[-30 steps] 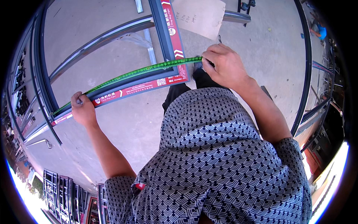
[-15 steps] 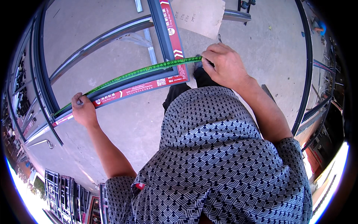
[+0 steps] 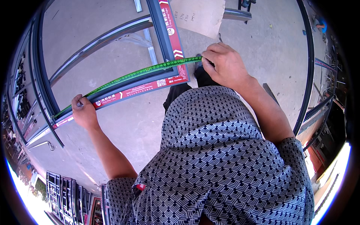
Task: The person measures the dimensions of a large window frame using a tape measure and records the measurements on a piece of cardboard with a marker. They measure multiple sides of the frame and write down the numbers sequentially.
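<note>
A green tape measure (image 3: 144, 70) is stretched along the near bar of a dark grey metal frame (image 3: 131, 83), whose outer faces carry red printed film. My right hand (image 3: 226, 64) is closed on the tape's right end, beyond the frame's near right corner and above the floor. Toward the frame's left side, my left hand (image 3: 84, 111) grips the tape against the bar, with fingers curled over it. Past that hand the tape runs on to the frame's left corner. Whether a tape case sits inside my right hand is hidden.
A cardboard sheet (image 3: 198, 17) with handwriting lies beyond the frame's right side. Long dark bars (image 3: 309, 67) stand at the right. Several stacked frames (image 3: 63, 197) are at the lower left, and a metal handle-like piece (image 3: 44, 144) lies near the left corner. A person in blue (image 3: 321, 27) is far right.
Almost nothing differs. Both hands hold the tape in the same place, and the view has shifted very slightly.
</note>
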Demonstrator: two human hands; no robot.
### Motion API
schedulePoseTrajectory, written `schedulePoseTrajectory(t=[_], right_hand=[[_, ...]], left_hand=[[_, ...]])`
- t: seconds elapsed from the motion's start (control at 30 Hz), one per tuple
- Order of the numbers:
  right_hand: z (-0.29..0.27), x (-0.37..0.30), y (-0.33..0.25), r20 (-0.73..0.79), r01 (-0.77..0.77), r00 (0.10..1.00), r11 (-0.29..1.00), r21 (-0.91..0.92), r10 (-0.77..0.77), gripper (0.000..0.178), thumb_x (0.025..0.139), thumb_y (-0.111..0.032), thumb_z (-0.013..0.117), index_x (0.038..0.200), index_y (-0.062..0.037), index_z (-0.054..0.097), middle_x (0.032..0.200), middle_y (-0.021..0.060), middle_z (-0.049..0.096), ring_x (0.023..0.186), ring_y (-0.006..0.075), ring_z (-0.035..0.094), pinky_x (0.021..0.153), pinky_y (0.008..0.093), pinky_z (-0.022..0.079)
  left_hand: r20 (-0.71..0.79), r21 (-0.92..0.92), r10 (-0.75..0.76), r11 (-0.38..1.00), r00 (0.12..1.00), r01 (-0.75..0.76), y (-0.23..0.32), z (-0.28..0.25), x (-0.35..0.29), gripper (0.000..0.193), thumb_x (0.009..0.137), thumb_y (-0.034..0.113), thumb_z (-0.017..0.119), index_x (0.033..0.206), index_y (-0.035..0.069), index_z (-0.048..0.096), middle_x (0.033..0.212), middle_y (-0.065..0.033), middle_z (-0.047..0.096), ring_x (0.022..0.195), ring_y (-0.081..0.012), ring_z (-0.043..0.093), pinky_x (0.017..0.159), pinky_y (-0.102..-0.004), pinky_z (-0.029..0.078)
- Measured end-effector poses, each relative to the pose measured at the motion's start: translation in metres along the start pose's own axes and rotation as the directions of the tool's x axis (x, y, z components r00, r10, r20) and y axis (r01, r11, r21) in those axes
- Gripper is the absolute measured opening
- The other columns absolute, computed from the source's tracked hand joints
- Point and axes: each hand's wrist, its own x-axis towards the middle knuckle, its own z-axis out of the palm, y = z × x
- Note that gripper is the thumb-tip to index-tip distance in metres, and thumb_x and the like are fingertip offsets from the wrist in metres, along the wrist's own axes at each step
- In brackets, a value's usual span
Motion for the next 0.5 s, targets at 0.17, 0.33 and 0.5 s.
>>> schedulePoseTrajectory(t=[0.17,0.33,0.5], right_hand=[[0.0003,-0.0001,0.0001,0.012,-0.007,1.0,1.0,0.001,0.007,0.014,0.088,-0.014,0.065,0.092,-0.0036,0.074,0.094,0.0111,0.07,0.095,0.0302,0.066,0.088,0.0422,0.055],[0.0007,0.0,0.0001,0.017,-0.011,1.0,1.0,0.003,0.011,0.015,0.089,-0.015,0.065,0.093,-0.0035,0.074,0.095,0.0111,0.07,0.096,0.0303,0.066,0.089,0.0423,0.055],[0.0009,-0.0002,0.0004,0.018,-0.009,1.0,1.0,0.002,0.009,0.015,0.089,-0.015,0.065,0.094,-0.0034,0.074,0.096,0.0109,0.07,0.096,0.0302,0.067,0.089,0.042,0.055]], left_hand=[[0.009,0.034,-0.03,0.999,1.0,0.029,0.0077,-0.0036,-0.0016,0.031,0.09,0.028,0.058,0.11,0.014,0.077,0.104,-0.0141,0.078,0.099,-0.0343,0.074,0.087,-0.0429,0.056],[0.014,0.03,-0.036,0.999,0.999,0.036,0.0055,-0.0031,-0.0006,0.032,0.09,0.028,0.059,0.111,0.013,0.077,0.105,-0.0149,0.077,0.099,-0.034,0.073,0.087,-0.0423,0.055],[0.016,0.03,-0.038,0.999,0.999,0.038,0.0058,-0.0031,-0.0007,0.032,0.09,0.028,0.059,0.111,0.013,0.077,0.104,-0.0148,0.077,0.098,-0.0328,0.074,0.087,-0.0415,0.055]])
